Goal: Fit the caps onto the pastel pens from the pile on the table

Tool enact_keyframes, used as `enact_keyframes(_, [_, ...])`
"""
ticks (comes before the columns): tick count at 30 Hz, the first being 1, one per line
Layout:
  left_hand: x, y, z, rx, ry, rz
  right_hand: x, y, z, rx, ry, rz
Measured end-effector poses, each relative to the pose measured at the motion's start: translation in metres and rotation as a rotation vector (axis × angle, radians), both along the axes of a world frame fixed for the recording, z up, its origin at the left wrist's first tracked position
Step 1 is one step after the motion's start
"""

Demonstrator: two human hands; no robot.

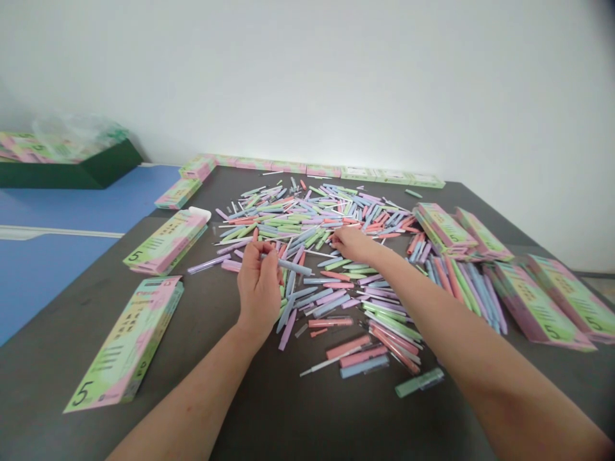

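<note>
My left hand (258, 285) pinches a light blue pen barrel (295, 267), which points to the right above the pile. My right hand (353, 244) is in the middle of the pile with its fingers closed, and what they hold, if anything, is hidden. Around both hands lies a wide heap of loose pen parts (283, 221) in pastel blue, green, purple and coral. Thin white refills (324, 366) are mixed in. Nearer to me are separate coral caps (348, 347) and a green cap (419, 383).
Printed pen boxes stand at the left (127, 346) and in stacks at the right (542, 304). A row of boxes (288, 167) lines the table's far edge by the wall. Pens (473, 288) lie side by side near the right stacks. A dark green bin (91, 169) is at far left.
</note>
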State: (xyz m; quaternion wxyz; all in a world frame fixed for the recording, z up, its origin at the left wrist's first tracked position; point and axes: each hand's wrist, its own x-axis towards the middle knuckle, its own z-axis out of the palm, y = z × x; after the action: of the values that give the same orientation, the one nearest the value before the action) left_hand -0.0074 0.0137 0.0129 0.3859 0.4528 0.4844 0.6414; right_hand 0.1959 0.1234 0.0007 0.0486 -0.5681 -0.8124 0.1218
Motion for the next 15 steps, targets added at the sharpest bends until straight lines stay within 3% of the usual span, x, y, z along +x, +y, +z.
enact_keyframes(6, [0.000,0.001,0.000,-0.003,0.003,0.006,0.011,-0.006,0.001,-0.011,0.368,-0.091])
enact_keyframes(13, [0.000,0.000,0.000,0.017,-0.034,-0.005,0.031,-0.008,0.017,-0.052,0.955,-0.276])
enact_keyframes(15, [0.000,0.000,0.000,0.021,-0.033,-0.005,0.033,-0.012,0.020,-0.128,1.121,-0.305])
